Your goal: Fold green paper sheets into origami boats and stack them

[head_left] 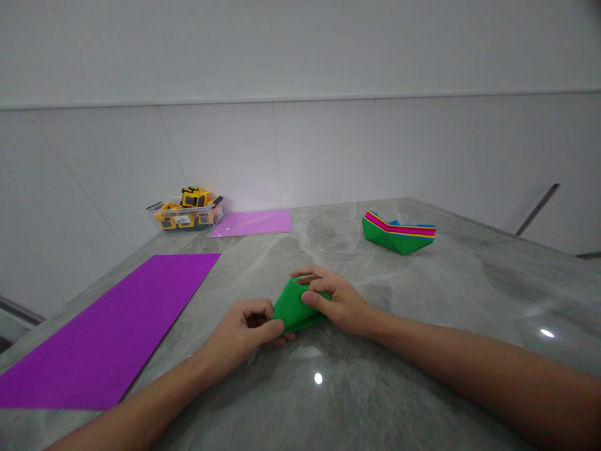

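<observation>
A piece of folded green paper [295, 307] is held between my two hands, just above the grey marbled table. My left hand [256, 326] pinches its lower left corner, thumb in front and fingers behind. Around its right side, my right hand [335, 300] is closed, the thumb on the near face and the fingers over the top edge. The paper has layered folds, with a gap showing along its lower edge. Beyond my right hand stands a folded paper boat [399, 238], green below with pink, yellow and blue bands along its rim.
A long purple sheet [117, 326] lies at the left. Farther back are lilac sheets [256, 222] and a clear plastic box [185, 219] of yellow toy vehicles [196, 198]. The grey table [422, 388] meets a white wall [328, 150] behind.
</observation>
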A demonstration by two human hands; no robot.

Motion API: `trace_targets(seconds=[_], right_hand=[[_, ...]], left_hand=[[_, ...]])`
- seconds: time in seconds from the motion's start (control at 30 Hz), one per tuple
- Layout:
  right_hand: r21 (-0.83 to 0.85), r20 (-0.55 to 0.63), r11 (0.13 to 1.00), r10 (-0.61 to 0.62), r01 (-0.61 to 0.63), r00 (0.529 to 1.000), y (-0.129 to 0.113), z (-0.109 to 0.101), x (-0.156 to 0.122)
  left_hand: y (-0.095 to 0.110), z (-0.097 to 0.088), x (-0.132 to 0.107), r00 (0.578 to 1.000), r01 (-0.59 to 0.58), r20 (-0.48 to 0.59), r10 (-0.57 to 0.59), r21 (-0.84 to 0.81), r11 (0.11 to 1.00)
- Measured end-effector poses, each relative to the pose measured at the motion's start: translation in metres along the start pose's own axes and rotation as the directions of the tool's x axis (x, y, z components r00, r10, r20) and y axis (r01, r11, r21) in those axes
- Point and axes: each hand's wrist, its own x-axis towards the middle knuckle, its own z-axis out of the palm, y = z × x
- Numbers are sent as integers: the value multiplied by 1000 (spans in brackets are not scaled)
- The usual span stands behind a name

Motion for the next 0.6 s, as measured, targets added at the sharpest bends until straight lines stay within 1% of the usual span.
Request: trace_targets(seconds=[0.03,0.17,0.23,0.27,0.33,0.4,0.43,0.47,0.5,0.53,0.57,0.6], right_hand=[[11,31,1000,-15,15,999,0,0,1],[32,123,997,-79,75,989,-2,2,1],[-32,108,994,-100,104,989,-3,5,1],[-94,63,990,-97,103,993,-3,7,0],[-232,-97,972,-62,38,993,-1,10,0],[-298,-276,950,5,-90,961,4,13,-1],[-278,-343,948,52,-155,938,6,14,0],[-216,-384,954,112,-207,917,9,15,0],[-113,-388,963,184,-245,903,11,16,0],[19,-356,964,256,-267,899,12,16,1],[160,-298,949,310,-273,903,13,17,2],[287,-231,920,336,-266,913,12,18,2]], left_hand=[[0,0,0,1000,10,22,-10,13,1000],[2,-1,0,997,-15,81,7,98,995],[2,0,0,997,-9,83,1,107,994],[1,1,0,998,0,61,-6,92,996],[-1,2,1,1000,6,-21,-5,43,999],[-1,3,1,990,-37,-138,42,43,998],[-1,4,1,978,-73,-192,85,69,995],[-1,4,1,963,-113,-233,134,102,988],[0,5,0,950,-149,-255,178,129,980],[1,5,0,944,-175,-258,208,144,974],[2,6,-1,943,-190,-249,222,147,971],[3,7,-2,945,-196,-234,227,147,970]])
